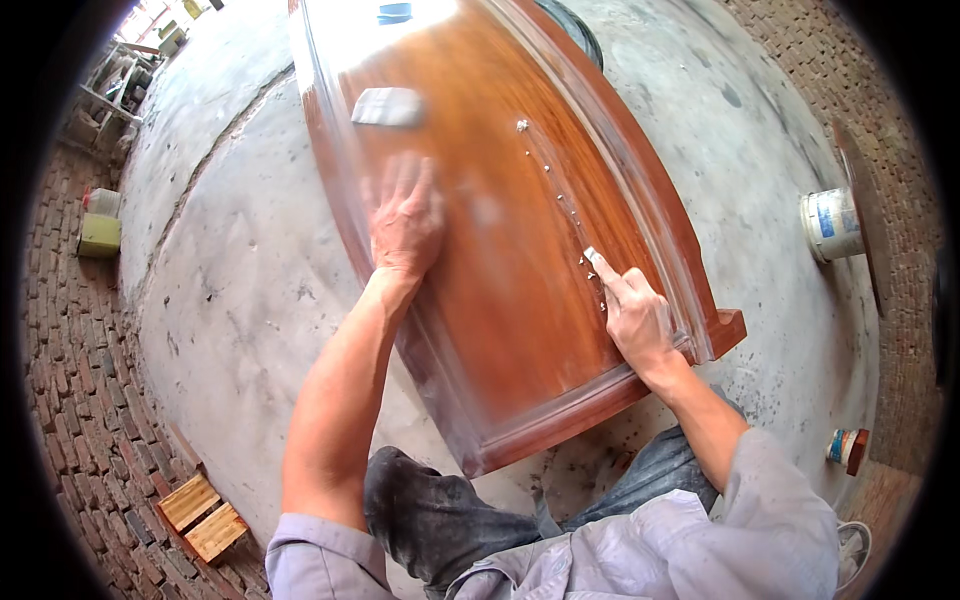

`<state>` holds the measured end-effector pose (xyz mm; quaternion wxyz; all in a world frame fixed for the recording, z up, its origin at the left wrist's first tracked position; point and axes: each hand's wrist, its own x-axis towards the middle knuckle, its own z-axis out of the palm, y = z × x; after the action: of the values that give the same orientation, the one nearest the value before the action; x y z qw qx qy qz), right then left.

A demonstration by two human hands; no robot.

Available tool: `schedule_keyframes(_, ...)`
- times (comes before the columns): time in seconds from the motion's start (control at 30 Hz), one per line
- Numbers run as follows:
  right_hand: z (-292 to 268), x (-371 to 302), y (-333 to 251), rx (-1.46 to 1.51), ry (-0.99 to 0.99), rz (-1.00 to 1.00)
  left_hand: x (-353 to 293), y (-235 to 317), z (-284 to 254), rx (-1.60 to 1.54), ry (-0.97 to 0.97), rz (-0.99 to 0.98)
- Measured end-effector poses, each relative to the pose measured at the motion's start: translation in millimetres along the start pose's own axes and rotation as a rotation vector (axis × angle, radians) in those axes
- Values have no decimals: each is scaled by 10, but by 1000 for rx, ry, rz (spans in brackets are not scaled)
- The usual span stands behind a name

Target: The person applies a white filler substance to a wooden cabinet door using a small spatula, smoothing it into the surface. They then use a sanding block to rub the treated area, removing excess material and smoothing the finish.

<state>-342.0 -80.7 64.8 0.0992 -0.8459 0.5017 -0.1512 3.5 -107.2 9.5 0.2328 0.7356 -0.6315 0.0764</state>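
A large reddish-brown varnished wooden panel (500, 270) with moulded edges lies before me, its surface hazed with whitish dust. My left hand (408, 215) rests on its left part, fingers spread and slightly blurred, holding nothing. Near the right moulding, my right hand (637, 312) pinches a small pale flat piece (593, 256) against the wood; its kind is too small to make out. White crumbs (547, 169) run in a line along the panel from the far side down to my right fingers. Beyond my left hand lies a pale grey, folded-looking pad (388, 106).
A blue piece (394, 12) lies at the panel's bright far end. A white bucket (832, 225) and a small tin (846, 449) stand right on the grey concrete floor (250, 230). Left are a yellowish container (99, 235), wooden slats (204, 518) and brick paving (70, 350).
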Motion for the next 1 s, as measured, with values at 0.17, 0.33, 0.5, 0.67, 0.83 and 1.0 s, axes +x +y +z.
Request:
schedule_keyframes(0.17,61,254,88,-21,24,-20,13,77,6,-42,-3,0)
schedule_keyframes(0.33,-25,14,19,-15,-3,10,26,31,-1,-11,-15,-6)
schedule_keyframes(0.5,36,361,0,-54,-5,2,12,45,-34,-44,-24,-7)
schedule_keyframes(0.67,-7,90,5,-9,-12,9,25,44,-16,-1,-14,-3)
schedule_keyframes(0.83,71,434,-6,-15,20,-8,10,41,-29,-24,-20,-4)
schedule_keyframes(1.0,35,117,31,4,-1,6,7,42,7,5,-14,-5)
